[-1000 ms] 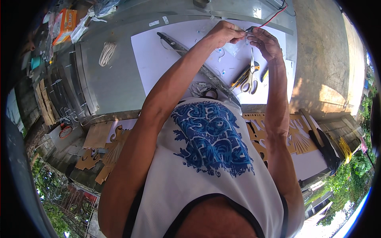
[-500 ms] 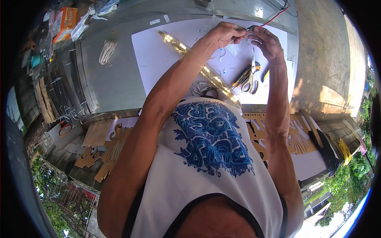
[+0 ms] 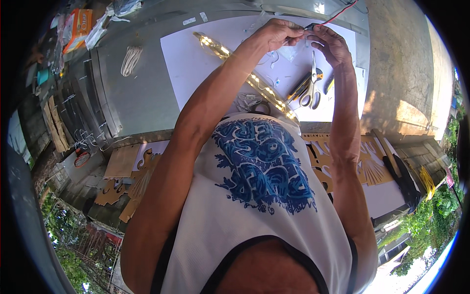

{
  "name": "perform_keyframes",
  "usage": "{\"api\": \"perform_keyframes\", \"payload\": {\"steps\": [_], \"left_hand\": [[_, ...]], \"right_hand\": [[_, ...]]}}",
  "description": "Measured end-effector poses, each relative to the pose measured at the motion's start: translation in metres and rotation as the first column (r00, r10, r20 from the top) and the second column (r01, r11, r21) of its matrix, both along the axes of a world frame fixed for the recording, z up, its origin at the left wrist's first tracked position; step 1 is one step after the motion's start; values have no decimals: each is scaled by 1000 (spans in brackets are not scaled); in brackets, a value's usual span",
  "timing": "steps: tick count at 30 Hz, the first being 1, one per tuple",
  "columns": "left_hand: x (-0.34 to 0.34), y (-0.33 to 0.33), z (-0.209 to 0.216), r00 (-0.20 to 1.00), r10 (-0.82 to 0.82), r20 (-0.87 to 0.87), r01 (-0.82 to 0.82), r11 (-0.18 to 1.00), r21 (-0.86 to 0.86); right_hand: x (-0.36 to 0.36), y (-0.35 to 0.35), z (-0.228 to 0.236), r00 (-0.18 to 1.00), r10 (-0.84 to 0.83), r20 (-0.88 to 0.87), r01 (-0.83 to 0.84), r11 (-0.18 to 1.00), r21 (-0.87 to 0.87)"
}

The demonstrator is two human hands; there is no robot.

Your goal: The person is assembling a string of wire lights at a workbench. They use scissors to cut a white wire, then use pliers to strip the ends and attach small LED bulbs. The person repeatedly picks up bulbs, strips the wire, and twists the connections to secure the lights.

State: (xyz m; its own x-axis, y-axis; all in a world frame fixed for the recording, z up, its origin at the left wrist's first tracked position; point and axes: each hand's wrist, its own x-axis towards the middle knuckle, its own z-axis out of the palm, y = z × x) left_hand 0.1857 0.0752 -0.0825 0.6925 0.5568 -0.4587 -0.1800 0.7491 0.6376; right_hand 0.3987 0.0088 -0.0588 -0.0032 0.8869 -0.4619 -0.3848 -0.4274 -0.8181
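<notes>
The light strip (image 3: 267, 91), dark a second ago, now glows warm yellow along its visible length, lying slantwise to the left of the scissors (image 3: 311, 93). Beyond the scissors, both hands meet at a small black connector (image 3: 309, 27). The left hand (image 3: 278, 35) pinches its left end narrowly; the right hand (image 3: 334, 45) grips the side with the red wire (image 3: 338, 16), lower fingers loosely curled.

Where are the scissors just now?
In the head view, the scissors are right of centre on the white sheet, overlapping a black-and-yellow tool and lying lower in the picture than the right hand.
</notes>
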Motion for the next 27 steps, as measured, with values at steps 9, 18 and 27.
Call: {"api": "perform_keyframes", "payload": {"steps": [9,18,27], "left_hand": [[-2,-2,7,999,-37,15,36,999,20],[-31,-17,27,944,32,-328,152,840,521],[-131,-81,85,710,594,-378,62,482,874]], "right_hand": [[0,-1,1,995,28,94,-22,998,-57],[-13,-4,21,827,-152,541,170,985,16],[-103,-69,51,576,330,748,-506,862,10]]}}
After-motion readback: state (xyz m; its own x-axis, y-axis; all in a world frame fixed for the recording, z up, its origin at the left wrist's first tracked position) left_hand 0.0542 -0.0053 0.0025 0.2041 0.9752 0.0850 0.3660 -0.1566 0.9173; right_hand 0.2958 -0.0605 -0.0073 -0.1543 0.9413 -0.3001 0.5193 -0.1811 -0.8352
